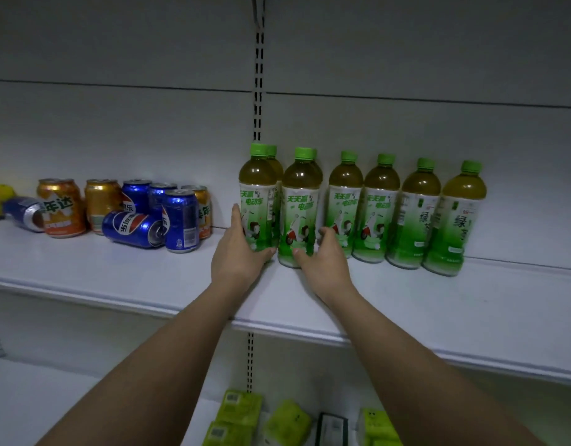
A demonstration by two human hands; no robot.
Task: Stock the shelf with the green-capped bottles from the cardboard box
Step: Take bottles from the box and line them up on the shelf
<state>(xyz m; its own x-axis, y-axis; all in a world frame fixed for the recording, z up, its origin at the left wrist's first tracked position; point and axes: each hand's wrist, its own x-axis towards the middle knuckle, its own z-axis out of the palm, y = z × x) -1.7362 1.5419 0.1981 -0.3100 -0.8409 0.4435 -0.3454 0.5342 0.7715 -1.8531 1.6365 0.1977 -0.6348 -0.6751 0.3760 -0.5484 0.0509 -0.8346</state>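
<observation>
Green-capped bottles stand in a row on the white shelf [406, 304], eight caps countable, two of them half hidden behind the front pair. Left hand [237, 255]: fingers straight along the outer side of the leftmost bottle [257, 201], thumb curled across its base, so it grips that bottle low down. Right hand [322, 255]: thumb on the front of the second bottle [300, 210], fingers curled round its far side, into the gap before the third bottle [345, 204]. Both bottles upright, bases on the shelf, close together or touching (cannot tell which). Cardboard box not in view. Judgement: placement or squaring-up of the front pair, release not yet made. Risks: both grips sit low on tall bottles, so a sideways pull on release could tip one into its neighbours; the fingers wedged beside the third bottle could nudge it. Beyond the left hand's knuckles, well apart from the bottles, a cluster of soda cans [155, 214], one blue can [134, 228] lying on its side; it could roll if the shelf is jolted.
</observation>
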